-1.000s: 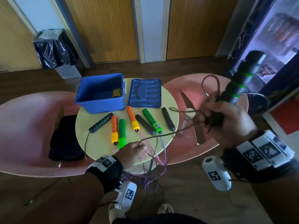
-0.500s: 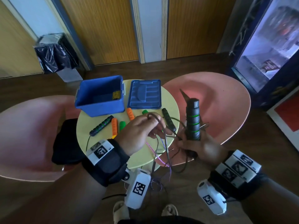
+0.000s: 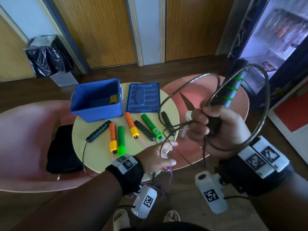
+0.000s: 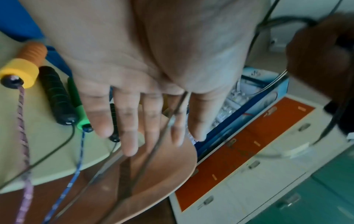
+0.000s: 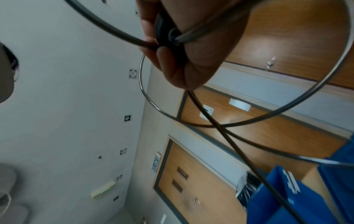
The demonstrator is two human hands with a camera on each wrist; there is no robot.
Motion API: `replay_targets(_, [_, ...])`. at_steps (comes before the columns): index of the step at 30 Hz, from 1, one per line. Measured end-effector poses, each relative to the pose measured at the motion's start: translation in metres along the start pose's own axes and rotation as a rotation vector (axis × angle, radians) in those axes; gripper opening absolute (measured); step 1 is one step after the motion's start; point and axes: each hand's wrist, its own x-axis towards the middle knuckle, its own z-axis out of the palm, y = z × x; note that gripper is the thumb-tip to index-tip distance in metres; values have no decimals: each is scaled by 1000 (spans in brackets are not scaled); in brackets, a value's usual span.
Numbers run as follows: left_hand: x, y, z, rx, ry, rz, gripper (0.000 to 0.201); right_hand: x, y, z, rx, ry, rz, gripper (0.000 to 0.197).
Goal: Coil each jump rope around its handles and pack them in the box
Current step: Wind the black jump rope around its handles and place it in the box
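**Right hand holds black handle with looped cord; left hand spread at the desk edge**

The right hand [image 3: 215, 129] has its grip closed around a black handle with green rings [image 3: 230, 92], raised to the right of the round yellow desk [image 3: 96, 155] and tilted up and away. The dark cord [image 3: 260, 114] swings in wide loops around that fist and wrist, and strands run down toward the left hand [image 3: 156, 157]. The left hand's grip is open: in the left wrist view its fingers [image 4: 130, 130] are straight and spread, with a cord strand passing between two of them.

On the desk lie the remaining handles, black, orange and green, in a loose row, their cords hanging over the near edge. Behind them sit the open blue box [image 3: 96, 100] and, just right of it, its lid [image 3: 144, 97], lying flat. Pink chairs [image 3: 26, 144] flank the desk.
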Motion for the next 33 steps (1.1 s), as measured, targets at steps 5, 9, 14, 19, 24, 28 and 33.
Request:
replay_targets(5, [7,-17,8,180,-4,-198,30,3,-31,12,-73,111,-199,35])
replay_targets(9, [-18,-9,-10,-153,89,-214,31,-2,-31,-20,-297,331,-300,12])
replay_targets(14, [-37,47,-28,-695,199,-26,39,-14,18,-58,-762,389,-65,20])
replay_targets(19, [-39,93,-43,-827,254,184,39,-17,55,-51,-933,171,232,13])
replay_targets(24, [-35,92,-62,-806,310,187,41,-16,37,-40,-1060,127,306,18])
replay_targets(28, [-31,62,-63,-467,230,-17,44,-23,4,-61,-1120,356,210,38])
replay_targets(33, [-5,20,-46,-213,183,-177,32,-49,-26,-85,-981,521,164,26])
